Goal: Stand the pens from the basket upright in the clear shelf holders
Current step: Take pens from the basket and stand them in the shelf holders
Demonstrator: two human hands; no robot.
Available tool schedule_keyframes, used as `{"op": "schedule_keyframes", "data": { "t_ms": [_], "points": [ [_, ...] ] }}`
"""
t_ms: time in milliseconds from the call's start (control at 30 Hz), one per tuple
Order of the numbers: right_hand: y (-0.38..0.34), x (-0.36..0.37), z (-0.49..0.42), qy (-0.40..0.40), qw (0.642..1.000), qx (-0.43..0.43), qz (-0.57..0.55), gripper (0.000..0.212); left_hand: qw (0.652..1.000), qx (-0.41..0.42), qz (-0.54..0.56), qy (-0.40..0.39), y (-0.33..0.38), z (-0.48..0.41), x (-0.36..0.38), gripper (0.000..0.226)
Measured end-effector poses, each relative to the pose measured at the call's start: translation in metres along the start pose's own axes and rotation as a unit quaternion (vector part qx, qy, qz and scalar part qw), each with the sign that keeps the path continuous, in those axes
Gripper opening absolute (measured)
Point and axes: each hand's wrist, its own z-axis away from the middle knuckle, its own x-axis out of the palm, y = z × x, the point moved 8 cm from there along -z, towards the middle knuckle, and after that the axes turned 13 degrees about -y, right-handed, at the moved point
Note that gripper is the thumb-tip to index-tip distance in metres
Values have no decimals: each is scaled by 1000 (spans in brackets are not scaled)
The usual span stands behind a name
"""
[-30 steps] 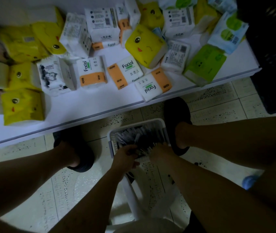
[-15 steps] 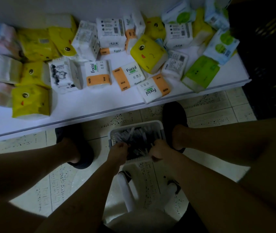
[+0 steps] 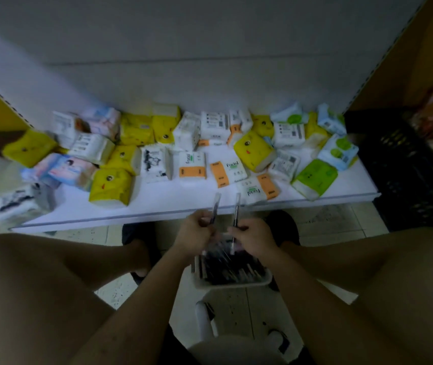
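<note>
Pens are now lifted clear of the basket (image 3: 232, 281): one pen (image 3: 215, 208) is pinched upright in the left hand (image 3: 193, 231), another (image 3: 236, 210) in the right hand (image 3: 253, 239) (earlier both hands were down among the stock). Clear holders are not seen, so placement is judged next.
</note>
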Motion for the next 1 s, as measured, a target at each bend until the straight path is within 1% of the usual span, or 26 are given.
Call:
{"op": "schedule_keyframes", "data": {
  "t_ms": [67, 100, 167, 267, 333, 367, 433, 500, 633, 700, 767, 800, 900, 1000],
  "points": [
    [-28, 0, 8, 6, 999, -31, -36, 11, 999, 40, 7, 4, 24, 10, -6, 26],
    [-43, -1, 12, 16, 998, -50, -38, 18, 998, 59, 14, 8, 35, 15, -9, 26],
    [-72, -6, 21, 26, 996, -88, -17, 48, 995, 90, 36, 14, 57, 25, -13, 26],
    [-112, -13, 37, 17, 988, -156, 2, 92, 992, 127, 10, 18, 95, 36, -17, 23],
    [-140, -19, 52, 15, 977, -212, -7, 113, 988, 155, -3, 18, 122, 44, -18, 23],
    [-154, -24, 60, 15, 970, -241, -10, 117, 984, 179, -7, 17, 137, 49, -18, 24],
    [-182, -33, 75, 4, 958, -288, -17, 114, 972, 235, -21, 8, 169, 63, -14, 23],
    [-210, -44, 89, 1, 946, -325, -6, 104, 957, 287, -37, 3, 200, 77, -10, 18],
    [-269, -79, 121, 77, 908, -410, 37, 73, 938, 343, -37, 22, 260, 103, -12, 12],
    [-297, -95, 137, 104, 891, -440, 42, 62, 927, 373, -25, 8, 290, 118, -11, 19],
    [-322, -108, 153, 118, 878, -460, 57, 55, 912, 410, -3, -20, 320, 134, -11, 33],
    [-334, -114, 161, 125, 871, -471, 61, 52, 905, 425, -11, -29, 334, 142, -11, 40],
    [-369, -129, 184, 145, 848, -505, 68, 46, 882, 461, -97, -21, 372, 168, -12, 53],
    [-402, -139, 203, 161, 827, -533, 75, 44, 853, 500, -147, -13, 407, 192, -13, 53]
  ]
}}
